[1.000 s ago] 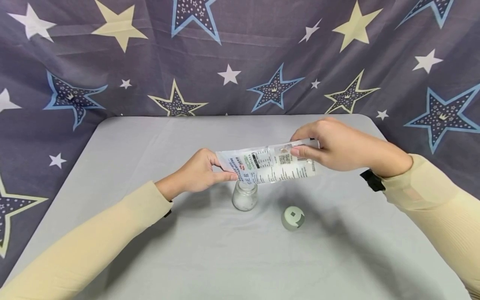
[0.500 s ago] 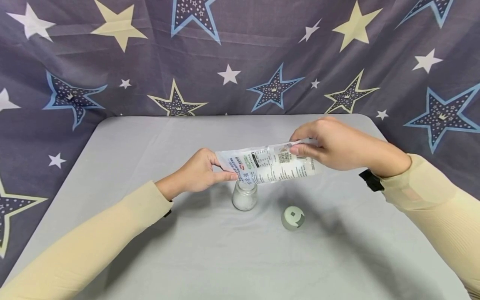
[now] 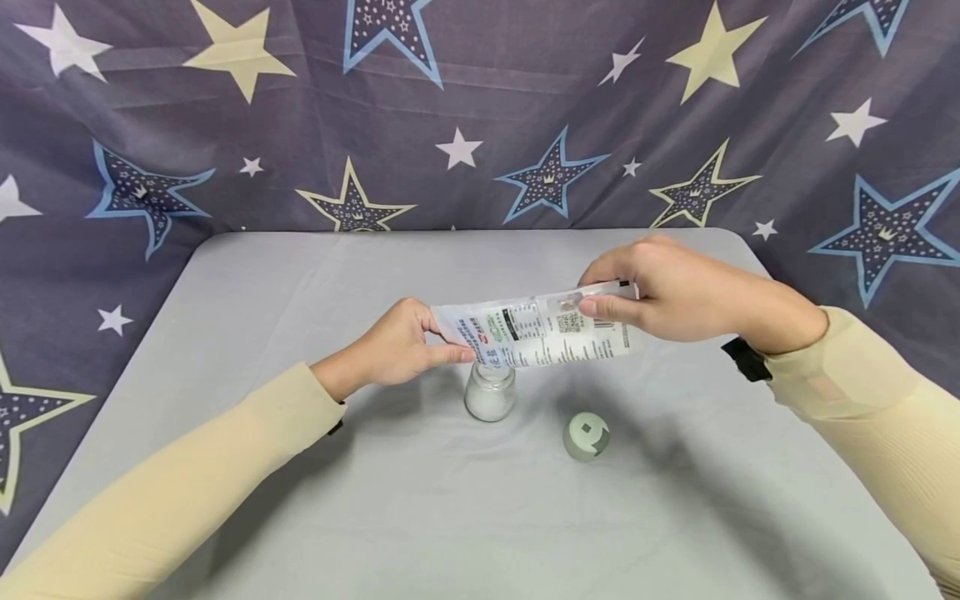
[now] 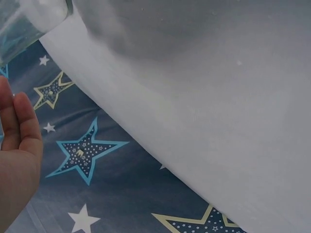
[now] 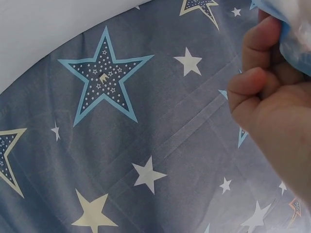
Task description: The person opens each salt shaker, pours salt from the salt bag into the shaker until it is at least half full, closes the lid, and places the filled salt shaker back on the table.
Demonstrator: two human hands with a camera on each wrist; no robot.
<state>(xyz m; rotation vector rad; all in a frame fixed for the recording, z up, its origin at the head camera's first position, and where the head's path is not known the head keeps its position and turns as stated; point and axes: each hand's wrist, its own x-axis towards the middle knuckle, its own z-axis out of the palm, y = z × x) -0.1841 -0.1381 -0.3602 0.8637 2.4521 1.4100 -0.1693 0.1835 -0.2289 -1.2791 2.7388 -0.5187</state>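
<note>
Above the desk (image 3: 480,525), the left grip (image 3: 392,342), nearer the jar (image 3: 490,401), pinches the left end of the bag (image 3: 528,329), whose long axis extends right, over the jar, to the right grip (image 3: 667,289), clamped on the opposite end.

Pale-grey table (image 3: 480,517), far corners rounded — dark star-printed cloth (image 3: 495,104) behind and along both sides.

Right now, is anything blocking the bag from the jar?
Nothing I can see. The left hand holds one end of the bag at the mouth of the jar; the green round thing sits to the right.
</note>
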